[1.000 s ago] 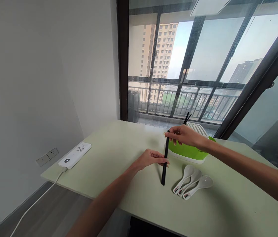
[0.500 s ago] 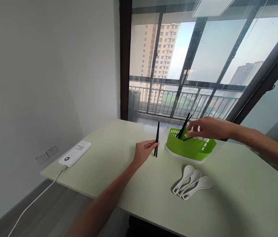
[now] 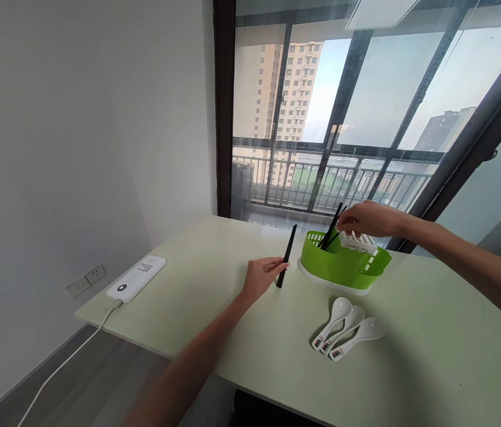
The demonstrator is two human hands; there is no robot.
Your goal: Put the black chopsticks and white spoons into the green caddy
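Observation:
My left hand (image 3: 262, 276) is closed on a few black chopsticks (image 3: 289, 249), which stand slanted over the table just left of the green cutlery holder (image 3: 332, 270). Above that holder is my right hand (image 3: 366, 219), its fingers pinched together on what looks like a thin black chopstick that slopes down into the left compartment. Other black chopsticks (image 3: 334, 220) lean up out of the same compartment. A white slotted piece (image 3: 359, 242) sits in the holder's middle, partly beneath my right hand. My right fingertips are partly hidden.
Three white spoons (image 3: 348, 326) lie fanned out on the pale table (image 3: 214, 284) in front of the holder. A white power strip (image 3: 137, 277) with a cable rests near the left edge. Behind the table is a large window (image 3: 312, 118).
My right hand has risen slightly and its fingers have closed up; the chopstick at its fingertips is now steeper. The chopsticks in my left hand have tilted to the right.

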